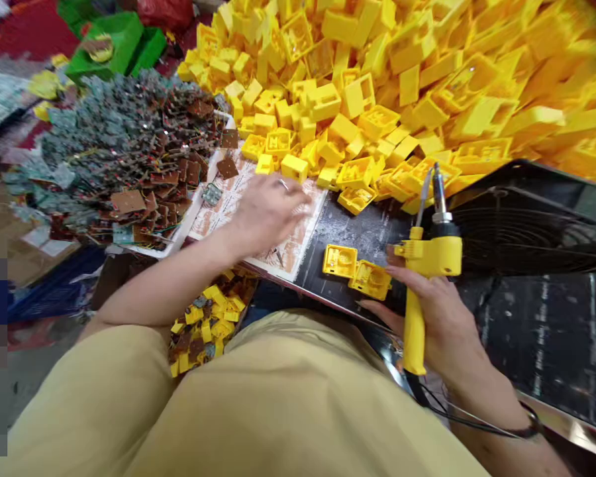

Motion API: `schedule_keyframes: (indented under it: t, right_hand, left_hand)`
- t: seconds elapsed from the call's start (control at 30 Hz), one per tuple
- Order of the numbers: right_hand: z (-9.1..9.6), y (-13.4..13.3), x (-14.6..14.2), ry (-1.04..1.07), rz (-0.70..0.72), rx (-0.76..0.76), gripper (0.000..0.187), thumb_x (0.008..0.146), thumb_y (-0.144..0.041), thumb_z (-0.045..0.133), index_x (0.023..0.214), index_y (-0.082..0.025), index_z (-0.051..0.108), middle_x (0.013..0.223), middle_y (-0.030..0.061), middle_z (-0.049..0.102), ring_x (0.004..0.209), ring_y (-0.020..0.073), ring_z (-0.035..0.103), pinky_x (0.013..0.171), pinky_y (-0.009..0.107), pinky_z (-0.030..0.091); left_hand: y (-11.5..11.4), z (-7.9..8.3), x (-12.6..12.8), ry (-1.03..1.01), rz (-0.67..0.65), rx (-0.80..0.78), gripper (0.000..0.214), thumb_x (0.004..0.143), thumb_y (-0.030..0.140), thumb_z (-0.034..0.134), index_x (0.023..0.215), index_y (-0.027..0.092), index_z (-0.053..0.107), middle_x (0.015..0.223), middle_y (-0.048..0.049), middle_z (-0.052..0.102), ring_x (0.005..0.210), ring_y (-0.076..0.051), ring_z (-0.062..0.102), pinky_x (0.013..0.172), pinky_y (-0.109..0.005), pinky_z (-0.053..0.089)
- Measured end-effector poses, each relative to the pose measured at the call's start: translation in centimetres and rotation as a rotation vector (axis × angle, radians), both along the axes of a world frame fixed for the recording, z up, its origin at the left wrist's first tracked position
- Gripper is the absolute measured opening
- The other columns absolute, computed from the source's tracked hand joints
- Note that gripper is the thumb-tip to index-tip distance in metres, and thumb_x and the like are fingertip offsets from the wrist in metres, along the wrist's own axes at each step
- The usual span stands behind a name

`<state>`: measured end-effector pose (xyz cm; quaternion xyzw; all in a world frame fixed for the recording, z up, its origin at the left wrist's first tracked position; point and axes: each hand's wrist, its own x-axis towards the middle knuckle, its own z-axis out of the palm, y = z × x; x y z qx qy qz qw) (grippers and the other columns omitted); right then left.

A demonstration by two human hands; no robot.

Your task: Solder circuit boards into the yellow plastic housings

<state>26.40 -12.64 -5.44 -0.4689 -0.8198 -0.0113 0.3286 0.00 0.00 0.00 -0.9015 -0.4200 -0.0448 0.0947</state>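
My left hand (271, 215) hovers over a worn printed sheet (291, 258) on the bench, its fingers loosely bent and apart, with nothing visible in them. Just beyond its fingertips lies a small yellow plastic case (295, 168). My right hand (444, 311) is wrapped around a yellow soldering gun (433, 255), held upright with its metal tip and feed tube pointing up. Two open yellow case halves (340, 260) lie side by side on the dark bench top (338, 222), hollow sides up. The right hand's fingertips are close to the right-hand half (371, 279).
A large heap of yellow cases (357, 99) covers the back of the bench. On the left, a white tray (179, 238) holds piled circuit boards (129, 152). Below the edge sits a box of yellow pieces (211, 318). A black fan guard (521, 218) stands at right.
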Motion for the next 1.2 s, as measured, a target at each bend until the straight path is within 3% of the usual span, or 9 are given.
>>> schedule_keyframes:
  t: [0.1,0.2,0.3,0.4,0.53,0.7,0.83,1.03,1.2]
  right_hand:
    - [-0.2,0.8,-0.4,-0.007,0.068,-0.035,0.046,0.089,-0.038,0.069,0.126,-0.02,0.05,0.106,0.0117,0.067,0.1,0.0312,0.066,0.086,0.047,0.053]
    - [-0.4,2.0,-1.5,-0.022,0.159,-0.065,0.046,0.09,-0.035,0.069,0.129,-0.022,0.049,0.104,0.0071,0.067,0.101,0.026,0.066,0.097,0.047,0.05]
    - [-0.6,2.8,-2.5,-0.021,0.199,-0.078,0.041,0.092,-0.032,0.066,0.128,-0.02,0.049,0.103,0.0071,0.067,0.094,0.0227,0.066,0.089,0.04,0.054]
    - [-0.7,2.8,-2.7,0.006,0.16,-0.069,0.038,0.092,-0.025,0.066,0.126,-0.019,0.05,0.101,0.008,0.067,0.087,0.0206,0.067,0.072,0.031,0.055]
    - [-0.7,1.7,-2.2,0.028,0.136,-0.061,0.04,0.09,-0.025,0.069,0.125,-0.019,0.051,0.096,0.0054,0.067,0.086,0.0192,0.068,0.071,0.028,0.055]
    - [-1.1,1.2,-1.9,0.007,0.137,-0.051,0.043,0.09,-0.024,0.07,0.127,-0.023,0.049,0.101,0.0038,0.069,0.09,0.0183,0.069,0.086,0.033,0.055]
    - [-1.2,1.3,-1.8,0.002,0.134,-0.034,0.043,0.09,-0.025,0.07,0.127,-0.022,0.049,0.101,0.0044,0.07,0.089,0.0194,0.069,0.091,0.038,0.054]
    - [-1.0,1.3,-2.1,0.008,0.128,-0.004,0.042,0.089,-0.027,0.071,0.124,-0.02,0.05,0.1,0.0047,0.07,0.089,0.02,0.069,0.092,0.038,0.054]
    - [-0.3,0.7,-1.4,0.031,0.101,0.008,0.045,0.086,-0.031,0.074,0.123,-0.018,0.052,0.095,0.0048,0.07,0.087,0.0205,0.069,0.091,0.039,0.055]
  left_hand:
    - [2.4,0.4,-3.4,0.126,0.094,-0.004,0.026,0.088,0.031,0.058,0.107,0.023,0.074,0.1,-0.0099,0.074,0.097,-0.03,0.064,0.082,-0.043,0.048]
    - [3.7,0.4,-4.7,0.092,0.149,-0.061,0.019,0.087,0.028,0.059,0.093,0.024,0.077,0.081,-0.0077,0.073,0.082,-0.025,0.066,0.071,-0.036,0.047]
    - [3.9,0.5,-4.3,-0.098,0.187,-0.07,0.023,0.091,0.031,0.055,0.094,0.025,0.077,0.073,-0.006,0.07,0.076,-0.022,0.067,0.069,-0.034,0.047]
    - [2.9,0.6,-3.8,-0.352,0.141,-0.114,0.028,0.095,0.035,0.052,0.106,0.023,0.075,0.076,-0.0045,0.072,0.073,-0.02,0.068,0.07,-0.032,0.05]
    - [-0.1,-0.7,-4.2,-0.638,-0.051,-0.186,0.026,0.097,0.029,0.05,0.109,0.019,0.071,0.09,-0.0028,0.075,0.074,-0.013,0.069,0.071,-0.025,0.053]
    - [-4.0,-3.0,-6.1,-0.355,-0.265,-0.149,0.024,0.094,0.022,0.052,0.106,0.018,0.072,0.09,-0.0053,0.075,0.08,-0.015,0.069,0.072,-0.027,0.054]
    - [-4.4,-2.3,-6.4,-0.323,-0.11,-0.246,0.031,0.09,0.032,0.052,0.107,0.019,0.074,0.089,-0.0068,0.069,0.073,-0.015,0.065,0.069,-0.028,0.052]
    - [-2.2,-0.5,-2.8,-0.092,0.261,-0.202,0.045,0.093,0.048,0.047,0.103,0.012,0.073,0.091,-0.013,0.073,0.089,-0.028,0.068,0.075,-0.037,0.05]
    - [-1.3,-1.1,-1.3,-0.107,0.261,-0.316,0.029,0.089,0.037,0.055,0.097,0.018,0.074,0.09,-0.0077,0.074,0.087,-0.025,0.068,0.071,-0.033,0.047]
